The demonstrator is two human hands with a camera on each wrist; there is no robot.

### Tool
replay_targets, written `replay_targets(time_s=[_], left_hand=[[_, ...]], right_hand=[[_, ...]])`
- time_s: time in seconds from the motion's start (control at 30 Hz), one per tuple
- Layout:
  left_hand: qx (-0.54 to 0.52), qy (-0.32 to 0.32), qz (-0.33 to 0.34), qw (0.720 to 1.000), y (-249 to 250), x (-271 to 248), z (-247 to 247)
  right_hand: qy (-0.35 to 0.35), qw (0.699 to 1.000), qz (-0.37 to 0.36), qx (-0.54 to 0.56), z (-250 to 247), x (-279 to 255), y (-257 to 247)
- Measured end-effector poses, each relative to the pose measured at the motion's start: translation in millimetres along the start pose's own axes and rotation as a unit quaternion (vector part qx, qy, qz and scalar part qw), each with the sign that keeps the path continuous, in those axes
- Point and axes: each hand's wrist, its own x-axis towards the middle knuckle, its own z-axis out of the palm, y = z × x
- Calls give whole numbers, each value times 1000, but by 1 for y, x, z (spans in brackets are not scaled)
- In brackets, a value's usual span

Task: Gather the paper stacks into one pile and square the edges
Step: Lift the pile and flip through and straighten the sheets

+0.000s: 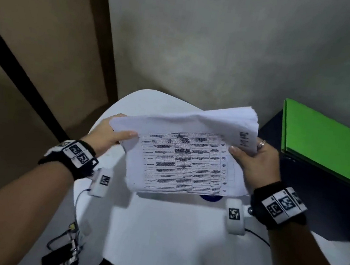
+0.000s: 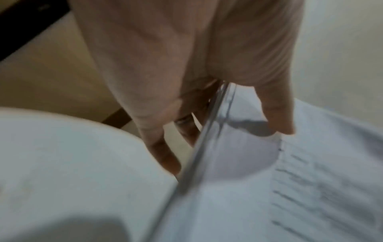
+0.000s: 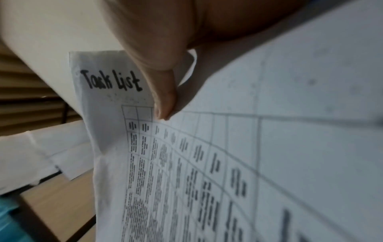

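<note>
White printed paper pile gathered, lifted off white worktop, both hands' fingers clamped on its sides; edges still ragged, squaring remains.

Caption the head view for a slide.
Both hands, left and right, hold a paper pile above the white table.

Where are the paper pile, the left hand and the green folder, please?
paper pile (image 1: 188, 162): head view, on the printed table of the top sheet.
left hand (image 1: 106, 133): head view, on its back.
green folder (image 1: 325, 147): head view, on its flat cover.
</note>
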Motion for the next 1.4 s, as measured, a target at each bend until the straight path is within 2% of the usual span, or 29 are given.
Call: replay_targets(time_s=[0.07,0.13,0.23,0.3,0.37,0.5,0.57,0.6,0.67,0.73,0.8,0.87,0.9,1.0,1.2,1.3,1.4], left_hand=[[-133,-2,-18,991,-11,-2,19],[-173,70,-2,982,-6,-3,34],[-73,232,72,967,16,-10,54],[-6,284,143,948,18,-22,66],[45,262,174,948,-3,-38,71],[92,178,70,977,-65,-50,62],[110,154,57,980,-69,-47,60],[111,149,58,981,-68,-45,60],[84,165,80,979,-60,-43,62],[119,176,130,968,-55,-45,60],[186,163,154,956,-59,-44,58],[195,127,128,964,-67,-44,58],[185,118,111,969,-68,-43,56],[151,111,115,975,-63,-42,55],[0,125,182,975,-44,-39,63],[-17,158,195,968,-41,-36,69],[1,180,181,967,-41,-36,69]], right_hand=[[14,1000,20,11,3,-4,14],[42,999,21,-2,4,-9,26],[98,995,-7,-7,7,-21,38],[140,990,-3,-13,11,-37,60],[140,989,38,-36,15,-54,86],[80,988,110,-67,14,-73,128],[80,983,164,-16,10,-71,134],[80,983,165,-4,7,-69,136],[83,989,113,-56,4,-67,123],[107,990,63,-66,-2,-65,116],[91,992,52,-77,-3,-65,115],[75,992,68,-70,-1,-66,120],[78,993,69,-55,2,-66,120],[97,994,46,1,3,-62,118],[122,991,-5,54,5,-56,96],[132,987,-32,85,8,-57,92],[127,989,-47,63,9,-62,93]])
